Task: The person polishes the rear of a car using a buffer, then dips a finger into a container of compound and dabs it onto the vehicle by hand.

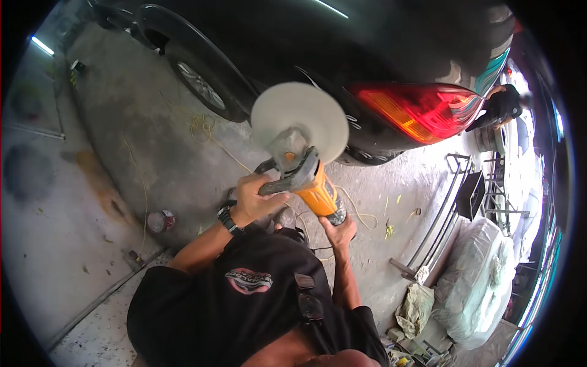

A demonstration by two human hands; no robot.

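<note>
Between my two hands is an orange car polisher (318,192) with a wide, whitish round pad (324,116). My left hand (254,196), with a dark watch at the wrist, is closed around the black front handle. Farther back, my right hand (339,231) wraps the rear end of the polisher's body. The pad overlaps the dark car's (293,37) rear side panel in view, left of the red and amber tail light (422,110). Whether the pad touches the paint is not clear from this angle.
A thin yellowish cord (223,147) lies loosely across the concrete floor. A small can (161,221) stands at left. To the right are metal bars (443,211) and a plastic-wrapped bundle (474,281). Another person (501,105) in dark clothing is beyond the car.
</note>
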